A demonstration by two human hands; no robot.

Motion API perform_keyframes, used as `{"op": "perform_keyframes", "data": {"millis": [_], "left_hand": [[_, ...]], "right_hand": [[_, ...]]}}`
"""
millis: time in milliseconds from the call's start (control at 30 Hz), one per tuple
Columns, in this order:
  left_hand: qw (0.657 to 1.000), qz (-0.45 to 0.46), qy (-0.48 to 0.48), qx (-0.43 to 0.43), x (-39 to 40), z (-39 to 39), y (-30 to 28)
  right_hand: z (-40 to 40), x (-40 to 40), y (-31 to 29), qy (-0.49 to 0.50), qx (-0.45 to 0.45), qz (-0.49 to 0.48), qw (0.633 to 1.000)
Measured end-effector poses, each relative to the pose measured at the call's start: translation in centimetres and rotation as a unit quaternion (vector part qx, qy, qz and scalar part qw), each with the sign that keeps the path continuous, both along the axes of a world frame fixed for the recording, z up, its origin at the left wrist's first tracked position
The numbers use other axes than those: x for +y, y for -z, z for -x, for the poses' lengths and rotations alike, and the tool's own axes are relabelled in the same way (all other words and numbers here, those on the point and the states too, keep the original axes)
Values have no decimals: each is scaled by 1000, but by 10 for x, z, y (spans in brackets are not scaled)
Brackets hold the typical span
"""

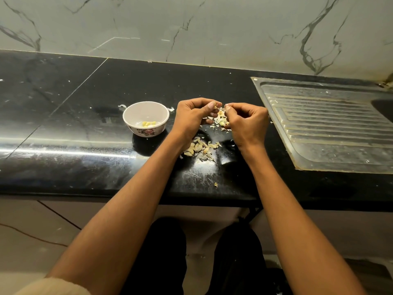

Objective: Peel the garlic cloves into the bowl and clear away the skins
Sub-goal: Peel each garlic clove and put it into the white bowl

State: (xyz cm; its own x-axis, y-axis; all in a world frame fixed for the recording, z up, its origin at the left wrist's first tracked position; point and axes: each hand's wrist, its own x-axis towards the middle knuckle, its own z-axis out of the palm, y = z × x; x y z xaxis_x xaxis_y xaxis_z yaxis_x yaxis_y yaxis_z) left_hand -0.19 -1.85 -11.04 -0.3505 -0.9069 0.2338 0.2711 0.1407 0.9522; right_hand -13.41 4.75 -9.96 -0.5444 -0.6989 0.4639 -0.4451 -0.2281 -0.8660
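A small white bowl point(146, 118) with a flower pattern stands on the black counter and holds a few peeled yellow cloves point(148, 123). Just right of it, my left hand point(192, 116) pinches a garlic clove point(216, 107) between thumb and fingers. My right hand point(247, 122) meets it from the right and pinches the clove's papery skin at its fingertips. Loose skins point(221, 122) lie under and between the hands. A heap of unpeeled cloves and skins point(200, 149) sits nearer me, between my wrists.
A steel sink drainboard point(327, 126) fills the counter's right side, its basin at the far right edge. The marble wall point(191, 28) rises behind. The counter's front edge point(127, 193) runs below my forearms, with one skin scrap point(215, 184) near it.
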Motion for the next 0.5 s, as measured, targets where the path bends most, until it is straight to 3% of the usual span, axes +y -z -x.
{"op": "perform_keyframes", "data": {"millis": [267, 500], "left_hand": [[1000, 10, -11, -8, -2, 1, 3], [999, 24, -20, -27, 1, 2, 2]], "right_hand": [[-2, 1, 4, 14, 172, 67, 983], [-2, 1, 4, 9, 209, 52, 976]]}}
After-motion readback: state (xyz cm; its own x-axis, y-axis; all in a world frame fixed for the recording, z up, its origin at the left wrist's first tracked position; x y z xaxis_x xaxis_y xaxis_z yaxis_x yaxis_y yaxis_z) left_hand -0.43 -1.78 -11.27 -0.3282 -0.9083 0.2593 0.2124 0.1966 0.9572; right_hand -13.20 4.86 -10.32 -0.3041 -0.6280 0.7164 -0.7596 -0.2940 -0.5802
